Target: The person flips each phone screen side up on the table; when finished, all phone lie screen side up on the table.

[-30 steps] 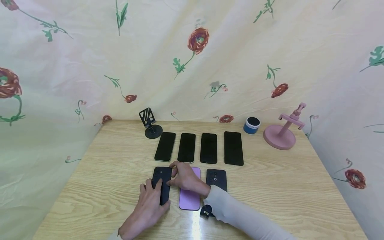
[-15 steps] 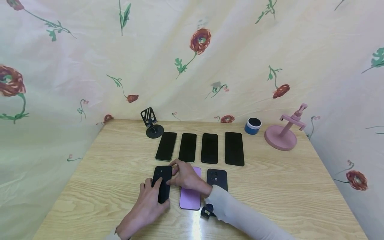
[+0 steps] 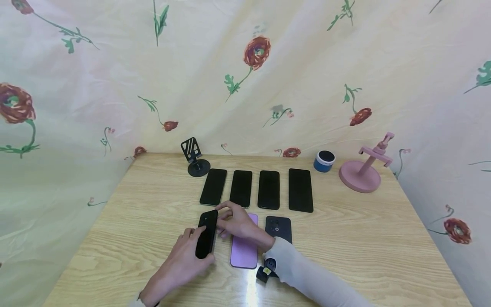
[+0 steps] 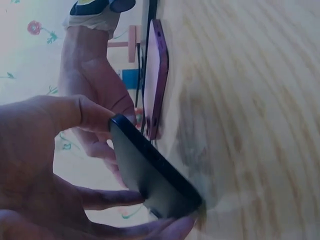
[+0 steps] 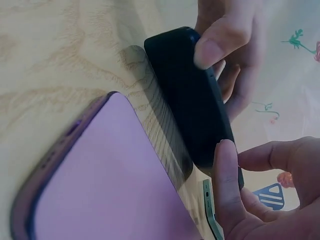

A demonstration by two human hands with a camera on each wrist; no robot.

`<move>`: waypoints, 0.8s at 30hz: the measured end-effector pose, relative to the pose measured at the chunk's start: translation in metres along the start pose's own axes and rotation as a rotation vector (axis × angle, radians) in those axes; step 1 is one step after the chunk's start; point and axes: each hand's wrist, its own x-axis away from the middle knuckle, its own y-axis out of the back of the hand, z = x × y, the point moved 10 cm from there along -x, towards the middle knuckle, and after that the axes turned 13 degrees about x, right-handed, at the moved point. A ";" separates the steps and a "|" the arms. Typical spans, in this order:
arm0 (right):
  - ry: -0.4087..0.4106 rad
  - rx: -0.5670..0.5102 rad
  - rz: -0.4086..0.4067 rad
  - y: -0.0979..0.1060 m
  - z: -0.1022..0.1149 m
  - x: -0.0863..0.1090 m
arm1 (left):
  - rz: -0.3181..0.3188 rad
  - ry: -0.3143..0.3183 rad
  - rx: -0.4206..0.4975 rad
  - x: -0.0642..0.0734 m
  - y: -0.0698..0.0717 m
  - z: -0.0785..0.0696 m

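Observation:
A black smartphone point(image 3: 207, 238) is tilted on its long side, its right edge raised off the wooden table. My left hand point(image 3: 187, 251) grips it: in the left wrist view the thumb is at the upper corner of the phone point(image 4: 145, 165) and the fingers are along its other edge. At its far right corner, my right hand point(image 3: 238, 222) pinches the phone between thumb and fingers, as the right wrist view shows. Under my right hand lies a purple smartphone point(image 3: 244, 253), back up. A dark smartphone point(image 3: 279, 227) with a round camera lies right of it, partly behind my sleeve.
Farther back lie several black-screened phones in a row, from the leftmost phone point(image 3: 213, 186) to the largest phone point(image 3: 301, 190). Behind them stand a black phone stand point(image 3: 198, 168), a blue-and-white cylinder point(image 3: 324, 162) and a pink stand point(image 3: 359, 176). A floral curtain point(image 3: 245, 85) hangs behind the table.
The black smartphone lay flat, back up, under both hands; its right edge has now risen and it tilts leftward. My right fingers have shifted slightly up along its far right corner.

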 end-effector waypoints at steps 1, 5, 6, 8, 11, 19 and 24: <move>0.001 -0.002 0.001 0.000 0.000 0.000 | 0.005 -0.003 0.009 0.000 0.000 0.000; 0.004 -0.012 0.013 -0.003 0.001 0.002 | 0.026 -0.004 0.048 0.001 0.001 0.002; 0.003 -0.011 0.016 -0.005 0.002 0.003 | 0.032 -0.006 0.059 0.001 0.000 0.002; 0.012 -0.012 0.034 -0.008 0.002 0.003 | 0.045 0.002 0.083 0.002 0.000 0.004; 0.021 -0.015 0.072 -0.016 0.001 0.002 | 0.056 0.012 0.121 0.004 0.002 0.007; -0.020 -0.047 0.093 -0.021 -0.003 0.003 | 0.079 -0.024 0.315 -0.004 0.012 0.003; -0.047 -0.045 0.079 -0.019 -0.004 0.003 | 0.062 -0.064 0.353 -0.009 0.021 0.002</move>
